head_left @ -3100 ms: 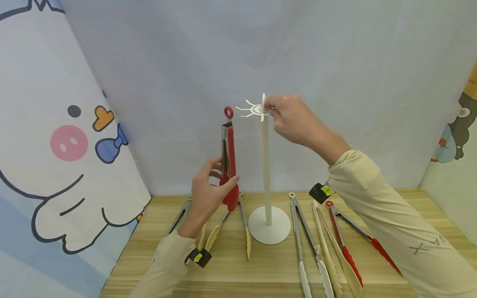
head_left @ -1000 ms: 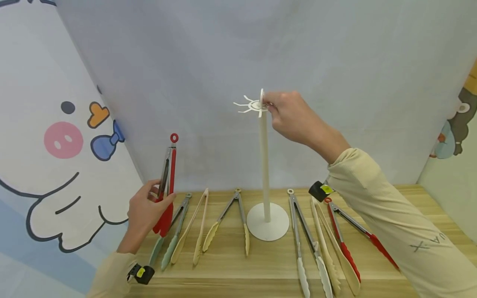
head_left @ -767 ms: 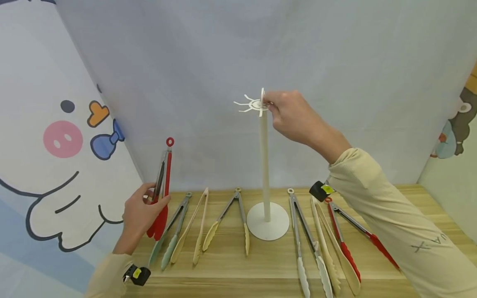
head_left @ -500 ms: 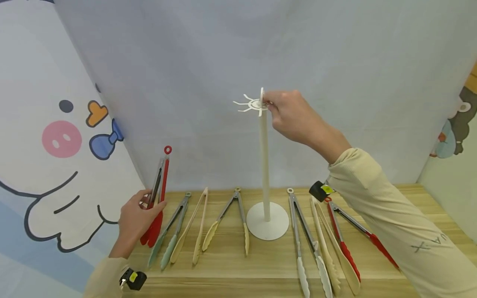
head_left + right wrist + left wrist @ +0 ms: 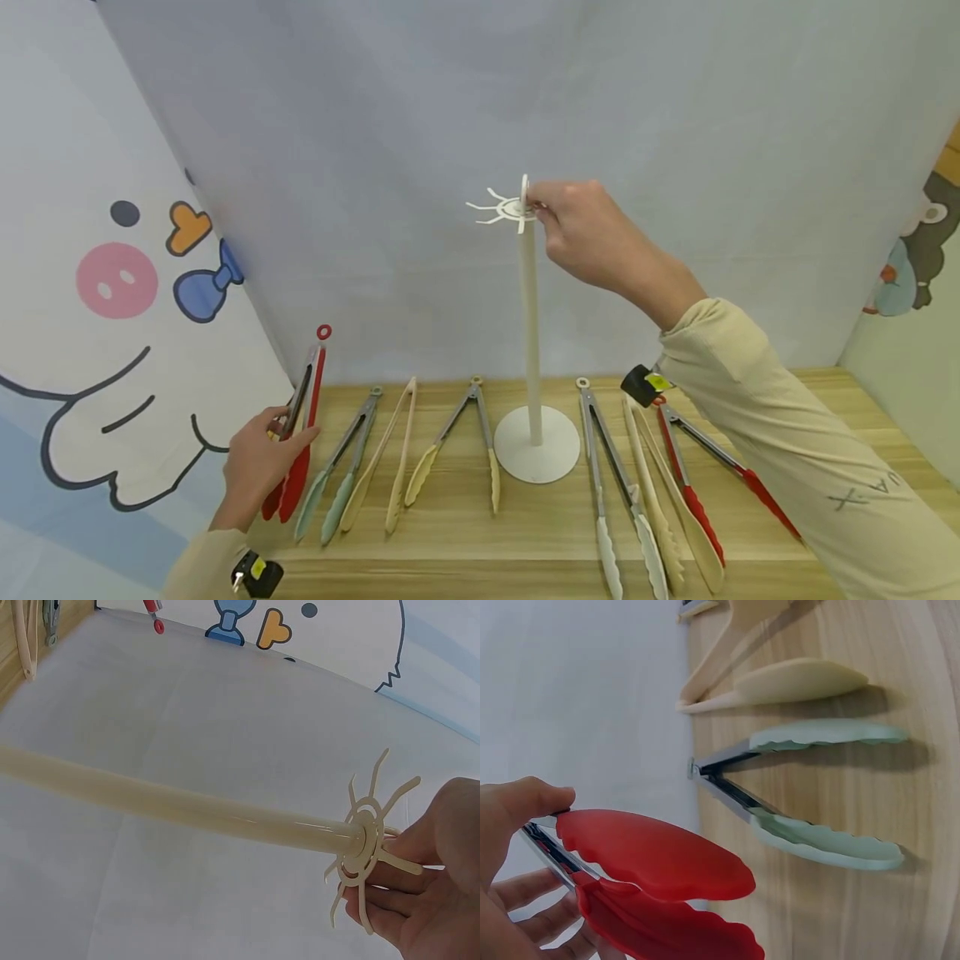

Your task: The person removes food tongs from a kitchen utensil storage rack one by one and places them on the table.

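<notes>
My left hand (image 5: 255,462) grips a pair of red-and-silver tongs (image 5: 660,859) with red scalloped heads, its hanging ring upward. They stand tilted at the far left, beside mint-green tongs (image 5: 337,508) lying spread on the table; whether their tips touch the wood cannot be told. At the top of a white stand (image 5: 531,333), my right hand (image 5: 596,237) pinches the upright ring above its hooks. The right wrist view shows the thumb and fingers around the hooked disc (image 5: 367,847), several bare hooks fanning out; the fingers partly hide the ring.
Beige tongs (image 5: 395,504) and yellow-tipped tongs (image 5: 422,475) lie left of the stand's round base (image 5: 510,450). On its right are white-tipped tongs (image 5: 608,558), cream tongs (image 5: 663,529) and another red pair (image 5: 693,517). A grey-white cloth backdrop (image 5: 375,275) rises behind the wooden table (image 5: 450,567).
My left hand has carried the red tongs from near the stand's hooks leftward and down to the table's left end. The right hand keeps its hold on the stand's top.
</notes>
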Demonstrator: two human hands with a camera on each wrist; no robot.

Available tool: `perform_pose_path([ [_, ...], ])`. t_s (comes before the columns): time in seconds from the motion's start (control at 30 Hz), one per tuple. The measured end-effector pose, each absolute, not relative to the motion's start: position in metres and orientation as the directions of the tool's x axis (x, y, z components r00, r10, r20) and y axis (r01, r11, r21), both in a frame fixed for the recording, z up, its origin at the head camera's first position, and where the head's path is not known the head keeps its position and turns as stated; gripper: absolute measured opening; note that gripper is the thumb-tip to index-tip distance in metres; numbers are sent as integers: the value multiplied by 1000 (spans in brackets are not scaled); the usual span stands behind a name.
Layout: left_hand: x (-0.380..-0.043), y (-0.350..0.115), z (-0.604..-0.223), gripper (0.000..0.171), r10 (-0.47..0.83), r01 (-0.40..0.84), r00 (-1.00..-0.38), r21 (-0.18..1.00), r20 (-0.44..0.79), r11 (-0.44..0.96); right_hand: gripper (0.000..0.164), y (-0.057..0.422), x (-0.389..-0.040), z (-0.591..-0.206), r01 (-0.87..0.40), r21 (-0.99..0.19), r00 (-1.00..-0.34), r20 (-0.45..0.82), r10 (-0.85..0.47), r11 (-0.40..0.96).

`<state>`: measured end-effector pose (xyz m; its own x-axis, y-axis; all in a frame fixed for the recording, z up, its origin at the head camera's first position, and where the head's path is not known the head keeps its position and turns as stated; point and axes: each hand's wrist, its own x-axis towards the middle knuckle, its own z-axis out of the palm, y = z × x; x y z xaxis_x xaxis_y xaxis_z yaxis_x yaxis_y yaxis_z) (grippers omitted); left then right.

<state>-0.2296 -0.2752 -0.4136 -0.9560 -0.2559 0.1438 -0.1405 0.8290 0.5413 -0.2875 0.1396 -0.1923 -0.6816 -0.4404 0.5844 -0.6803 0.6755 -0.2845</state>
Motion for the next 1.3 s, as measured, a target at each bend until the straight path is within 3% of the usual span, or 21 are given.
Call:
perform_pose_path([
  [0.23, -228, -285, -425, 67, -252, -165, -963, 528, 98, 833, 25, 139, -286, -193, -682, -286, -680, 588, -439, 673],
  [0.7, -227, -297, -447, 65, -253, -212, -967, 467, 27, 859, 26, 138, -283, -193, -684, -288, -679, 588, -440, 671],
  [1.3, -227, -304, -464, 73, -275, -305, -952, 470, -132, 828, 27, 136, -279, -193, -670, -312, -698, 573, -429, 674],
])
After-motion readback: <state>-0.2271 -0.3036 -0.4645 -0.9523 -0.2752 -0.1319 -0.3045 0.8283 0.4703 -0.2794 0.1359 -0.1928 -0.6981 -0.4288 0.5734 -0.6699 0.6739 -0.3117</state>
